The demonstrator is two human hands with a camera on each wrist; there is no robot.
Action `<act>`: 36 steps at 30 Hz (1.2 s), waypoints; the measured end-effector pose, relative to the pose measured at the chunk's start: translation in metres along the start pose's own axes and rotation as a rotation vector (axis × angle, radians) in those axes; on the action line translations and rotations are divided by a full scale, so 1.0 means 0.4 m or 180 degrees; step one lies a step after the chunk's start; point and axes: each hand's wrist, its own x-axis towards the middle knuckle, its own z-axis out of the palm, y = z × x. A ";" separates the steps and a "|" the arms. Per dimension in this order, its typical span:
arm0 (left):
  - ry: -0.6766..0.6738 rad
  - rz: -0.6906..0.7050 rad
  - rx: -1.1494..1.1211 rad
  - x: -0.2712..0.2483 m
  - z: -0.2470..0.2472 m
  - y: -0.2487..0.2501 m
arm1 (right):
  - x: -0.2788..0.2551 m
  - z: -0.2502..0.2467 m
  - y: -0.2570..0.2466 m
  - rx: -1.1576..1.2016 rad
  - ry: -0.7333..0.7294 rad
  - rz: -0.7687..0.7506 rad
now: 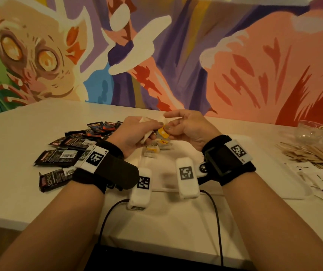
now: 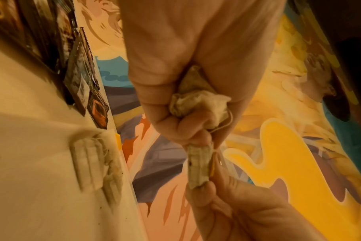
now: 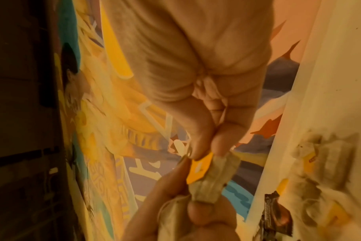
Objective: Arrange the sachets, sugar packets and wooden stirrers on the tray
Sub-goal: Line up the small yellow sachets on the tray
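The tea sachet (image 1: 162,132) sits just above the middle of the head view, held in the air between both hands over the white tray (image 1: 168,173). I judge it feather-light, soft and easily crushed — a thin paper pouch with a yellow tag (image 3: 200,169) on a fine string, so the firmest place to take hold looks like the stiff tag or the folded top edge, not the belly of the pouch. The right hand (image 1: 188,128) pinches the tag and the pouch's end between thumb and forefinger, the other fingers curled in. The left hand (image 1: 137,133) is closed round a crumpled bunch of more sachets (image 2: 198,101), its thumb and forefinger also nipping the near end of the one being drawn out. Below the hands a few sachets (image 1: 154,149) already lie on the tray. On the counter (image 1: 19,192), dark sachets (image 1: 62,155) are heaped at centre left — wooden stirrers (image 1: 313,155) and white sugar packets (image 1: 313,178) lie at the right edge
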 end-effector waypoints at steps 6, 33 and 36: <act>-0.0164 -0.0089 0.0010 -0.007 0.001 0.004 | 0.002 0.010 0.002 -0.0217 -0.0015 0.0356; -0.0124 -0.0594 -0.1483 -0.006 -0.020 0.027 | 0.003 0.009 0.012 -0.1419 -0.0423 0.1163; -0.0215 -0.0531 -0.1546 -0.011 -0.016 0.029 | -0.006 -0.011 -0.006 -0.1332 -0.0230 0.0677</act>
